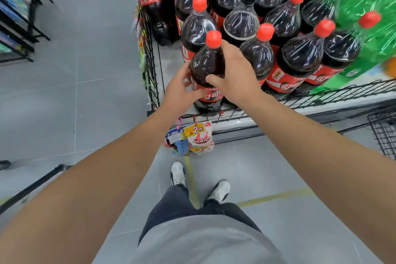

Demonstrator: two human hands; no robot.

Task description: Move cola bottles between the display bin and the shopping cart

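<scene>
In the head view, a cola bottle with a red cap is found upright at the front left corner of the wire display bin, its base seen just inside the low front rail. It is held from both sides: the left hand is laid against the lower left of the body near the red label, fingers curved onto it, and the right hand is wrapped over the right shoulder of the bottle, thumb across the front and fingers passing behind. Both grips are judged closed round the bottle, neither spread nor empty. Whether the base rests on the bin floor cannot be told. Several risks are noted. The neighbouring bottles stand touching or just beside the held one, and a sideways pull could tip them against one another or over the rail. The base could catch on the front rail if the bottle is not raised clear. The body is smooth and full, so a slip is judged possible if one hand is released early. Hanging snack packets are clipped below the corner and could be knocked. Only a dark frame at lower left, possibly the shopping cart, is visible; the destination is otherwise not shown.
</scene>
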